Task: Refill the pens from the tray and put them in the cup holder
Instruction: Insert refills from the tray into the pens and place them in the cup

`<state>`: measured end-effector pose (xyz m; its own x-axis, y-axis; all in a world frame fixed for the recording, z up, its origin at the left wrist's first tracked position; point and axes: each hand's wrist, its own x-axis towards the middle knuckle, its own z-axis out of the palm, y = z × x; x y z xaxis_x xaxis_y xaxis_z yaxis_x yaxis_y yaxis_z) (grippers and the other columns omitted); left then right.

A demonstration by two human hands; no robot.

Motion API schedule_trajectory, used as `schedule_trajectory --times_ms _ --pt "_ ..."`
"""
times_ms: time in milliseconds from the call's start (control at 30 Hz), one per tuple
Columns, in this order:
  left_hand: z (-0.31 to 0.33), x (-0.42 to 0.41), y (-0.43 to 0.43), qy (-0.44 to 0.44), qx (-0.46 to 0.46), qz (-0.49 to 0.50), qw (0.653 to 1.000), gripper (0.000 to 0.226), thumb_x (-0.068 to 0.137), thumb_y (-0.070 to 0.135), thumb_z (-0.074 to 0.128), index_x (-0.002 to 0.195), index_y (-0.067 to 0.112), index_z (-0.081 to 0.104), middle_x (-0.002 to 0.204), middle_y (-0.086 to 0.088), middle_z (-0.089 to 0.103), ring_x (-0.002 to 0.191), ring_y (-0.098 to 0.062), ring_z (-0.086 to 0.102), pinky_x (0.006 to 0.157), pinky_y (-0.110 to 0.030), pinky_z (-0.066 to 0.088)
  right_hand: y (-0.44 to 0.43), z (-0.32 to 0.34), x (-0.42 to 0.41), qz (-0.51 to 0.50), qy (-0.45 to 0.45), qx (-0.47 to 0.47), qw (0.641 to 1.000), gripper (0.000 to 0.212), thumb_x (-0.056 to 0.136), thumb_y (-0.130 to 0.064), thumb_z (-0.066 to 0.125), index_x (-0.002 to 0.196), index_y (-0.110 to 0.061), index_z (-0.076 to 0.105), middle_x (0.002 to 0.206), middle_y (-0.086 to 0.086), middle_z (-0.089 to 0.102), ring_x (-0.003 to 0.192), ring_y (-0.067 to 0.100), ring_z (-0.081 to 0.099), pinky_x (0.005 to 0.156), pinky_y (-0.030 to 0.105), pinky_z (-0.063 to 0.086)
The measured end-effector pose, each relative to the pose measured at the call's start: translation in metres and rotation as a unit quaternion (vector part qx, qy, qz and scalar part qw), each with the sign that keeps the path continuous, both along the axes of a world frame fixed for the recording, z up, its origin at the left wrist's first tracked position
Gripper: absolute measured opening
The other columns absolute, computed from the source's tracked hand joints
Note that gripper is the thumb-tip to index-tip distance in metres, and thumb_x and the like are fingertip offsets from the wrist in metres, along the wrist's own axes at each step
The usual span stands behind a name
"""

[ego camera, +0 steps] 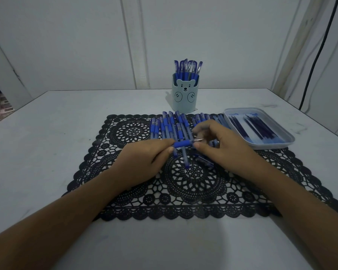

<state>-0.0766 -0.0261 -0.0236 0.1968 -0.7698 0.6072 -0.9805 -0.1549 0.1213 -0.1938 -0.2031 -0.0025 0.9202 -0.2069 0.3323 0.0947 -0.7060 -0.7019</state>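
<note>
Left hand (144, 162) and right hand (222, 146) each pinch one pen (183, 144), held level between them.

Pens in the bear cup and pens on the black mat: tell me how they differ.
The pens in the cup stand roughly upright; the pens on the mat lie flat. The pens in the cup are bunched inside the cup holder; the pens on the mat spread loosely across the black mat. Both sets are blue.

Single head view, wide-angle, looking forward-down, close over table (47, 133).
</note>
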Motion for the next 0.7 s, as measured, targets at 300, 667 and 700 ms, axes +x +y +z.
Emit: schedule_trajectory --times_ms 300,667,700 --pt "-0.0003 0.0006 -0.0009 0.006 0.011 0.003 1.0 0.029 0.093 0.027 0.042 0.104 0.015 0.065 0.075 0.006 0.067 0.056 -0.007 0.056 0.045 -0.027 0.049 0.001 0.001 -0.0002 -0.006 0.02 -0.019 1.0 0.004 0.088 -0.026 0.056 0.092 -0.027 0.054 0.077 -0.009 0.055 0.067 0.0 0.049 0.061 0.006 0.039" --pt "-0.0003 0.0032 -0.0017 0.044 0.017 0.044 0.998 0.035 0.092 0.034 0.036 0.105 0.018 0.065 0.063 0.014 0.054 0.046 0.006 0.039 0.044 -0.006 0.029 -0.0023 0.0057 0.0017 -0.037 -0.018 0.042 0.998 0.017 0.089 -0.018 0.057 0.08 -0.032 0.056 0.072 -0.008 0.058 0.062 0.0 0.051 0.061 0.01 0.044" --pt "-0.0005 0.0037 -0.0017 0.056 0.011 0.059 0.997 0.035 0.092 0.035 0.036 0.105 0.019 0.064 0.061 0.014 0.053 0.047 0.004 0.043 0.043 -0.008 0.029 -0.0047 0.0054 0.0027 -0.051 -0.038 0.058 0.996 0.018 0.088 -0.015 0.057 0.081 -0.032 0.056 0.074 -0.008 0.058 0.065 0.0 0.052 0.063 0.008 0.044"
